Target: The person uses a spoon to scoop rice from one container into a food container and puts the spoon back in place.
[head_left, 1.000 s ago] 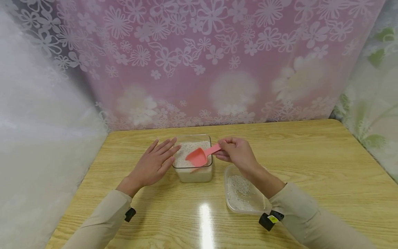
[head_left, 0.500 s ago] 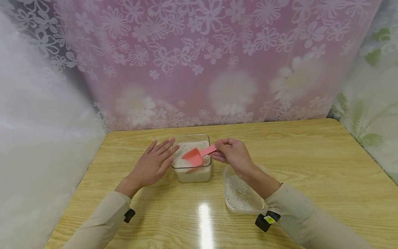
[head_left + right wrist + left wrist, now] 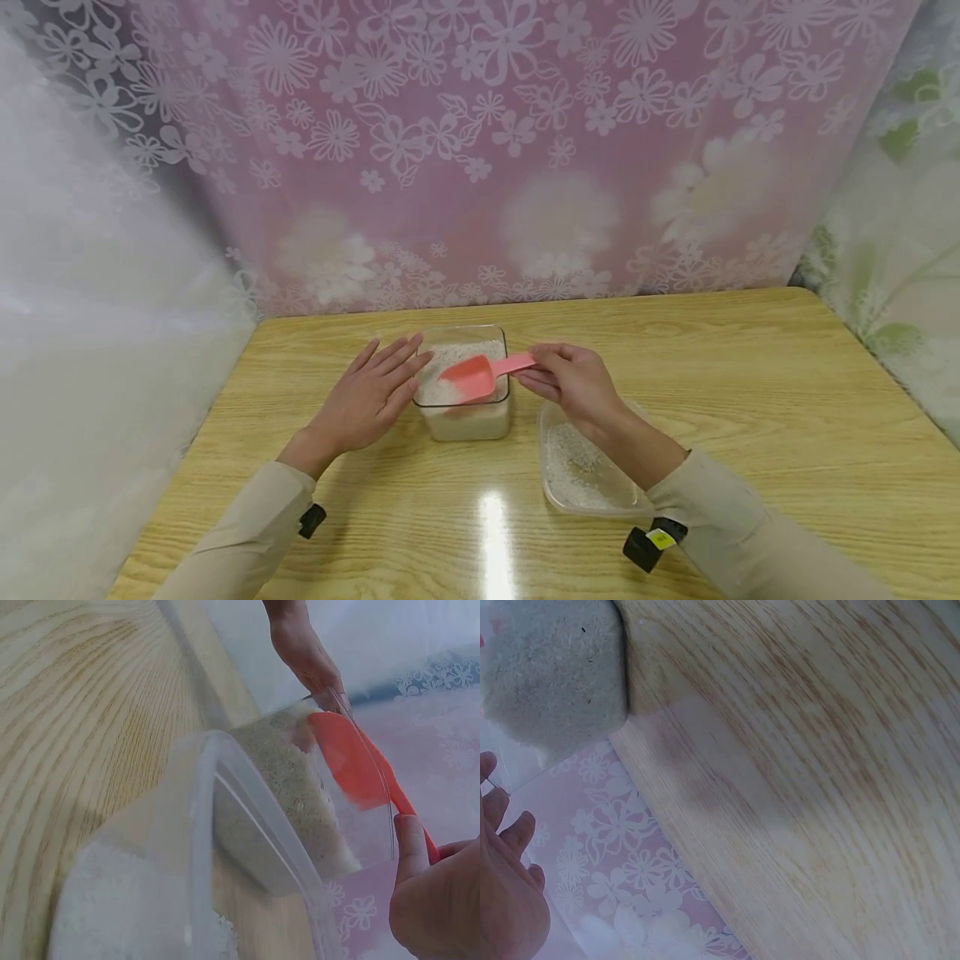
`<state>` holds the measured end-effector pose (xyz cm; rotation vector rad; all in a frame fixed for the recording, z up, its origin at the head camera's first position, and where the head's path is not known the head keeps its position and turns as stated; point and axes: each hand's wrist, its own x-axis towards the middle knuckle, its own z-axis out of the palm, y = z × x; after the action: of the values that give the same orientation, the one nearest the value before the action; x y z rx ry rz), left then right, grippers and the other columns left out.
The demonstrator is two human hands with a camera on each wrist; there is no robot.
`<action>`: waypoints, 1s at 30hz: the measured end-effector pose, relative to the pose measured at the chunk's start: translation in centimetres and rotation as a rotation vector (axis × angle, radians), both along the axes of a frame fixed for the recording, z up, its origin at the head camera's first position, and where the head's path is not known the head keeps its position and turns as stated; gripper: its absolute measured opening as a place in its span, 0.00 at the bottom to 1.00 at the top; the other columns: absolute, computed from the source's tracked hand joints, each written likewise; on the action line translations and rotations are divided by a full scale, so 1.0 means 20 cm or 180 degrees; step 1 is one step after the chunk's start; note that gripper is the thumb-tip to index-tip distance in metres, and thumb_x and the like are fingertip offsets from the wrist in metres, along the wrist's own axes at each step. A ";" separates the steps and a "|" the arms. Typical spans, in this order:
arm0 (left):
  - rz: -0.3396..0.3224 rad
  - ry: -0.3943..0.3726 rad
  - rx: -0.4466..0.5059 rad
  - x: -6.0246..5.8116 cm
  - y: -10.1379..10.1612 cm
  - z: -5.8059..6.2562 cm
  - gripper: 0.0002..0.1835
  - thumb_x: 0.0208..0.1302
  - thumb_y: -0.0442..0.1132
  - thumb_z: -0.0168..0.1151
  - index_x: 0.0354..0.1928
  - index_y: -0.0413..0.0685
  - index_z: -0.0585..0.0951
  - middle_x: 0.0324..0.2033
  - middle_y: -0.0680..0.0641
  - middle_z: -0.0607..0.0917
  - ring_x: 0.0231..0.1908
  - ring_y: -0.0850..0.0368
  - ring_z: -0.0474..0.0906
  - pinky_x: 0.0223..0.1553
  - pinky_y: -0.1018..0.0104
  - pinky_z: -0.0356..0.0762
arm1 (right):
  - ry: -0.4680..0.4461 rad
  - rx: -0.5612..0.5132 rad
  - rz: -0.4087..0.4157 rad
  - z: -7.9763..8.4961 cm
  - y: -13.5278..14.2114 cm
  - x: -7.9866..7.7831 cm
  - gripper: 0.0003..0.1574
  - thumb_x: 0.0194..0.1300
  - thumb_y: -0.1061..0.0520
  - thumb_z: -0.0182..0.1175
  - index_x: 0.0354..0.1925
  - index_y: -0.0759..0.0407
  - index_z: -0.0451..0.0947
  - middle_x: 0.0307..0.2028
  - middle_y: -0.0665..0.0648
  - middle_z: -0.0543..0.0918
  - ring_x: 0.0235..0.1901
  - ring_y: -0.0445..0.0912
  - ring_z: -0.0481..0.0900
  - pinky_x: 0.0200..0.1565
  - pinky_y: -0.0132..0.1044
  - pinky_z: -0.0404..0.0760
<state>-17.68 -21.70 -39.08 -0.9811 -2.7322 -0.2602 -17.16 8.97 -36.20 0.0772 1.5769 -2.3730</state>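
Note:
My right hand (image 3: 581, 385) pinches the handle of a pink scoop (image 3: 472, 378) between thumb and fingers. The scoop's bowl dips into a clear square container (image 3: 471, 423) nearly full of rice (image 3: 480, 353), and some grains lie at its tip. In the right wrist view the scoop (image 3: 349, 761) slants inside the clear wall, above the rice surface (image 3: 289, 772). My left hand (image 3: 367, 398) lies with straight, spread fingers against the container's left rim. The left wrist view catches part of this hand (image 3: 510, 892) beside the rice-filled container (image 3: 562, 675).
A second, shallower plastic box (image 3: 551, 492) holding a thin layer of rice stands under my right forearm. Both containers rest on a wood-grain table (image 3: 390, 533). A pink flowered curtain (image 3: 450, 208) hangs along the table's back edge.
The scoop first shifted a little left, then back right, and its bowl now has rice at the tip. My left hand stays at the container's rim.

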 end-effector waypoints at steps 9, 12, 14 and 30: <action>-0.0037 0.0036 -0.0010 0.00 0.00 0.01 0.26 0.76 0.48 0.42 0.73 0.54 0.62 0.72 0.48 0.56 0.71 0.51 0.50 0.70 0.49 0.39 | -0.0156 -0.0343 -0.0034 -0.02 0.06 -0.02 0.23 0.74 0.63 0.48 0.61 0.77 0.62 0.35 0.59 0.85 0.38 0.45 0.85 0.49 0.34 0.78; -0.0059 0.0065 -0.0002 0.00 0.00 0.01 0.25 0.76 0.48 0.42 0.72 0.53 0.63 0.72 0.47 0.57 0.70 0.49 0.53 0.70 0.48 0.40 | -0.0179 -0.0416 -0.0026 -0.03 0.08 -0.03 0.24 0.74 0.63 0.48 0.61 0.76 0.60 0.35 0.59 0.85 0.37 0.45 0.85 0.48 0.34 0.79; -0.0058 0.0086 -0.0002 0.00 0.00 0.01 0.25 0.77 0.49 0.41 0.72 0.54 0.63 0.72 0.47 0.58 0.70 0.49 0.52 0.70 0.48 0.40 | -0.0185 -0.0460 -0.0008 -0.03 0.09 -0.03 0.23 0.74 0.63 0.48 0.61 0.76 0.60 0.34 0.59 0.85 0.37 0.45 0.85 0.47 0.33 0.79; 0.0001 0.0090 -0.0051 0.00 0.00 0.01 0.26 0.77 0.52 0.38 0.73 0.56 0.62 0.72 0.50 0.55 0.71 0.51 0.50 0.70 0.48 0.39 | -0.0216 -0.0774 0.0065 0.00 0.13 -0.02 0.11 0.73 0.63 0.49 0.49 0.70 0.72 0.36 0.62 0.85 0.38 0.47 0.85 0.48 0.34 0.79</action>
<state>-17.59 -21.67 -38.88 -0.9809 -2.7130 -0.2230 -17.51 11.59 -36.15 0.0887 1.2430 -2.4979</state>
